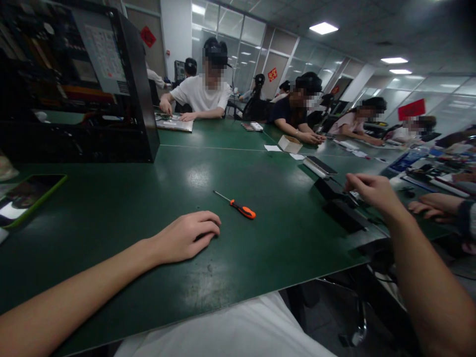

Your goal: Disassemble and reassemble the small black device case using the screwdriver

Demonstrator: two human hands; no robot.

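Observation:
My left hand (186, 235) rests palm down on the green table (111, 218), fingers loosely curled with nothing visible in them. An orange-handled screwdriver (238, 207) lies on the table just beyond and to the right of it, untouched. My right hand (370, 191) reaches out to the right table edge, its fingers pinched over a black flat object (344, 214) among other dark items. What the fingers grip is too small to make out.
An open black computer case (74, 79) stands at the far left. A phone in a green case (26, 196) lies near the left edge. A second phone (322, 164) and a small box (290, 144) lie farther off. Several people work along the far side; another person's hand (427, 208) rests at the right.

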